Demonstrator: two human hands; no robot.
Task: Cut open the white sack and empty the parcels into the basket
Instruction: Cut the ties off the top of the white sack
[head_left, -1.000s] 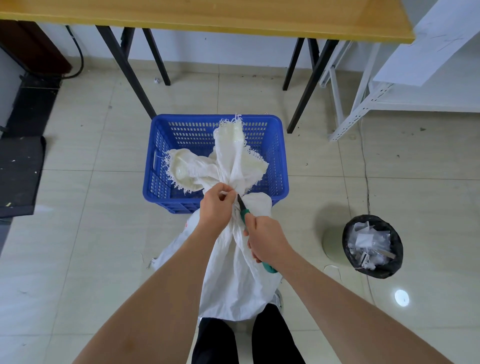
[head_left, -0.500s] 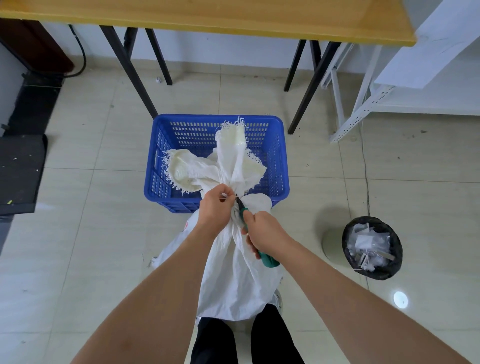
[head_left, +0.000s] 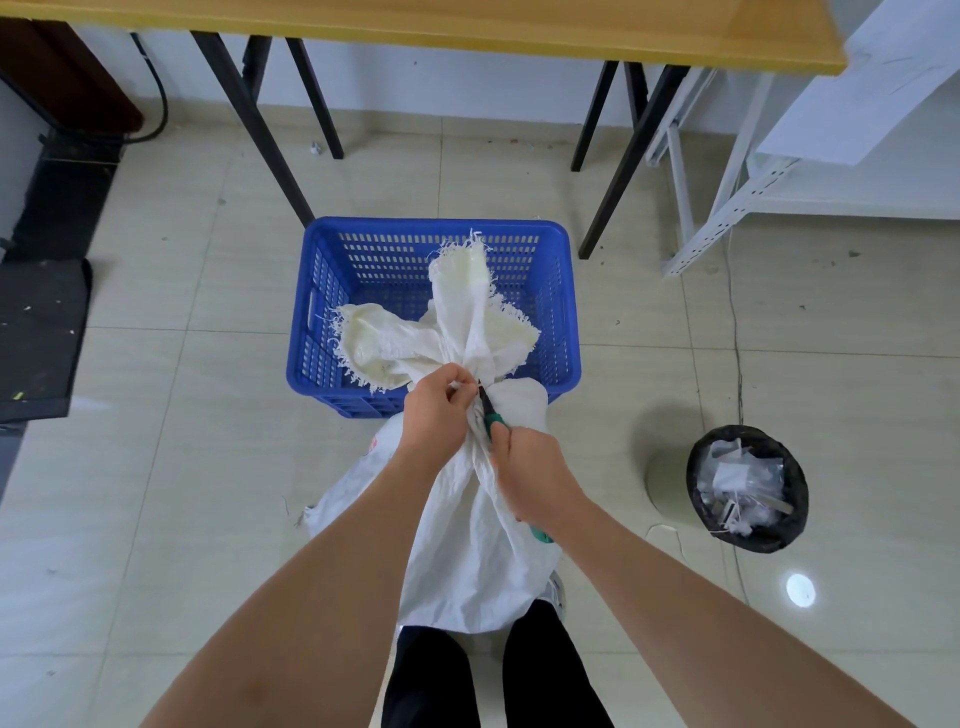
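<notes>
The woven white plastic sack (head_left: 467, 525) stands on the tiled floor between the person's legs, its frayed, bunched mouth flopping over the near rim of the empty blue perforated plastic basket (head_left: 332, 291). The left hand (head_left: 434, 410) pinches the gathered neck with fingers pressed together around the tie. The right hand (head_left: 530, 473) is wrapped tight around a green-handled cutter (head_left: 491, 415), whose dark blade points up into the knot, right beside the left fingertips.

That closeness is the worry: if the blade breaks through the tie suddenly, I judge it could run on into the left fingers. A deep slice might also nick the parcels inside.

The parcels themselves are hidden within the sack. The tie is buried under the left hand, so I cannot tell how far it is cut. Most of the cutter's handle is covered by the right palm.
</notes>
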